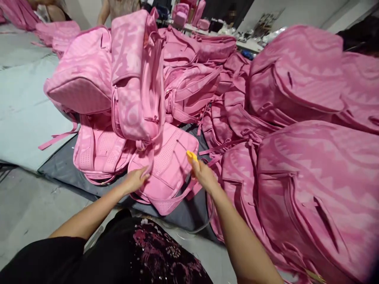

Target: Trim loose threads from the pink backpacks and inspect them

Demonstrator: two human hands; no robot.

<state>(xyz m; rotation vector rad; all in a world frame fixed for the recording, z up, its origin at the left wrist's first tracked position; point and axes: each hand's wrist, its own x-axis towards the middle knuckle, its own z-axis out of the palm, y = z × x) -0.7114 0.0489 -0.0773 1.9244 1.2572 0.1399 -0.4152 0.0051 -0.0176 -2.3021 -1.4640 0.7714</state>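
Note:
A pink backpack (pixel 168 157) lies on the dark table cover in front of me, its perforated back panel facing up. My left hand (pixel 137 179) is closed on a pink strap (pixel 151 159) at this backpack's left side. Over its right part, my right hand (pixel 203 173) grips a yellow air blow gun (pixel 192 156). The gun's thin dark nozzle points up and left, above the panel. A clear hose (pixel 204 227) curves below my right forearm. Left of this backpack lies another pink backpack (pixel 102 154), straps up.
Two pink backpacks stand stacked behind, one upright (pixel 130 79) and one leaning (pixel 79 75). Large patterned backpacks (pixel 319 189) crowd the right side, with more piled at the back. The dark table cover (pixel 68 169) meets a pale surface (pixel 23 106) on the left. People are partly visible behind.

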